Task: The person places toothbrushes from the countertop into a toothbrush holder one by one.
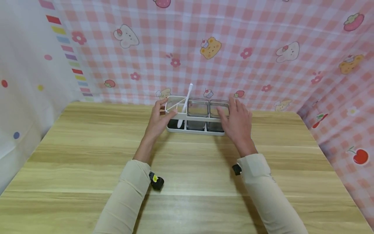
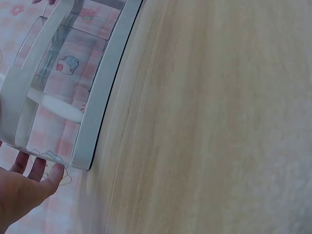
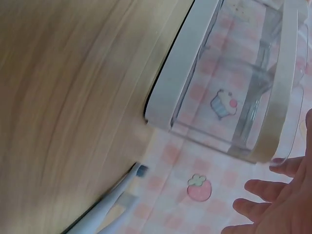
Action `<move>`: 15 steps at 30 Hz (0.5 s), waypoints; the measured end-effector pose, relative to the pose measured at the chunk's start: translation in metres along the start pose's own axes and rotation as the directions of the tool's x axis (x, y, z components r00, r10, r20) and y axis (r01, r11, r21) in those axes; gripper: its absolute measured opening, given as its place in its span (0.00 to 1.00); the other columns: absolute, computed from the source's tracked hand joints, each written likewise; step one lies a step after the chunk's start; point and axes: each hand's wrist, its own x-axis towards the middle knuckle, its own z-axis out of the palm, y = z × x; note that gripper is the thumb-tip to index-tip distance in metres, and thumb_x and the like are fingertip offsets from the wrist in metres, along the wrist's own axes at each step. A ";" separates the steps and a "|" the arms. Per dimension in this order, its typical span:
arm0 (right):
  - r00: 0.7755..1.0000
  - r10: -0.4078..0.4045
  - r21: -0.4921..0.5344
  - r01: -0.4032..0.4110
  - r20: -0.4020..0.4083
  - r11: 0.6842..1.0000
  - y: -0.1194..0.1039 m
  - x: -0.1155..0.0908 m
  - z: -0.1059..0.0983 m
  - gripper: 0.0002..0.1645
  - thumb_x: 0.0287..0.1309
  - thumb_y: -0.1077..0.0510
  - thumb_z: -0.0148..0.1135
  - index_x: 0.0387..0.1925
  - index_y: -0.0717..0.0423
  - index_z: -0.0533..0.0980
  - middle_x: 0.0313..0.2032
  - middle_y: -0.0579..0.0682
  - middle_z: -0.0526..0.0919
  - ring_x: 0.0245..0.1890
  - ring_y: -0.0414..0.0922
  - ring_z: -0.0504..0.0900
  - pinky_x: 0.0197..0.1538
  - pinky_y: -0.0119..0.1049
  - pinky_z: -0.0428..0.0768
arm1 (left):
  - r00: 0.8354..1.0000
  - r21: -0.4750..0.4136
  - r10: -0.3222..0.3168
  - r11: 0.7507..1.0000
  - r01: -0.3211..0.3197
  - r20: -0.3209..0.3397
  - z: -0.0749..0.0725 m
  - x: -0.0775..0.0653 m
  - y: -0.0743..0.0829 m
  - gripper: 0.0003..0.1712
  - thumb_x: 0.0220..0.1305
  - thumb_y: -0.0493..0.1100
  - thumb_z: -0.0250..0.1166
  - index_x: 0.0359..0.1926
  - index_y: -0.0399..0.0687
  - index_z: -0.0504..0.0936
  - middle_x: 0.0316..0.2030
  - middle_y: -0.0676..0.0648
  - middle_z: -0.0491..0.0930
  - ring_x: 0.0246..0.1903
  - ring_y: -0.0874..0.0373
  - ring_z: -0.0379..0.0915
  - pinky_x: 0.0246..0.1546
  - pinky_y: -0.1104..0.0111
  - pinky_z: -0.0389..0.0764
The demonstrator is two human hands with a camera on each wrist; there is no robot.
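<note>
A white condiment rack (image 1: 197, 119) with a raised upper frame over a lower tray is at the back of the table. Two clear square containers (image 1: 198, 108) sit side by side in its middle and right places. In the left compartment a white spoon (image 1: 188, 94) leans, its handle rising above the rim. My left hand (image 1: 157, 118) holds the rack's left end, thumb at the front rim and fingers around the side. At the right end is my right hand (image 1: 238, 125), its fingers spread and fairly straight, with a fingertip right at the upper rim (image 3: 268, 151).
The wood-grain table (image 1: 187, 195) runs up to a pink checked cloth (image 1: 187, 48) hanging close behind the rack. A white dotted curtain (image 1: 23, 97) hangs at the left, and more checked cloth covers the right side.
</note>
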 end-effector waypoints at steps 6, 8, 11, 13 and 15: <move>1.000 0.008 0.025 -0.008 0.016 1.000 0.017 0.001 -0.001 0.42 0.78 0.36 0.36 0.77 0.61 0.56 0.74 0.67 0.59 0.73 0.65 0.56 0.72 0.63 0.52 | 1.000 0.002 -0.005 1.000 0.005 0.000 0.000 0.000 -0.001 0.38 0.67 0.49 0.67 0.73 0.51 0.64 0.62 0.37 0.66 0.56 0.46 0.63 0.51 0.57 0.71; 0.999 0.016 0.026 -0.017 0.037 1.000 0.023 0.000 -0.003 0.43 0.78 0.36 0.34 0.77 0.63 0.56 0.74 0.67 0.59 0.74 0.64 0.56 0.72 0.60 0.53 | 1.000 -0.004 -0.003 1.000 0.003 0.002 0.000 0.000 -0.001 0.38 0.67 0.49 0.67 0.73 0.50 0.64 0.61 0.37 0.66 0.56 0.46 0.63 0.51 0.57 0.71; 0.997 0.046 0.032 -0.048 0.066 0.998 0.032 -0.001 -0.009 0.44 0.78 0.34 0.30 0.77 0.63 0.56 0.74 0.67 0.59 0.73 0.64 0.57 0.72 0.59 0.55 | 1.000 -0.006 -0.003 1.000 0.003 0.004 0.001 0.001 -0.001 0.38 0.67 0.49 0.67 0.73 0.50 0.64 0.61 0.38 0.66 0.56 0.46 0.64 0.51 0.57 0.71; 0.993 0.078 0.032 -0.081 0.090 0.996 0.038 -0.002 -0.012 0.46 0.77 0.32 0.27 0.77 0.62 0.55 0.74 0.67 0.58 0.73 0.65 0.57 0.71 0.61 0.56 | 1.000 -0.005 -0.005 1.000 0.005 0.004 0.001 0.001 0.000 0.38 0.67 0.49 0.67 0.73 0.50 0.64 0.61 0.38 0.66 0.56 0.46 0.64 0.51 0.57 0.72; 0.988 0.108 0.032 -0.113 0.113 0.993 0.042 -0.003 -0.016 0.48 0.76 0.30 0.25 0.78 0.61 0.53 0.75 0.66 0.56 0.73 0.65 0.56 0.70 0.63 0.57 | 1.000 -0.005 -0.007 1.000 0.007 0.006 0.001 0.000 0.000 0.38 0.67 0.49 0.67 0.74 0.50 0.64 0.61 0.39 0.66 0.56 0.47 0.64 0.51 0.57 0.72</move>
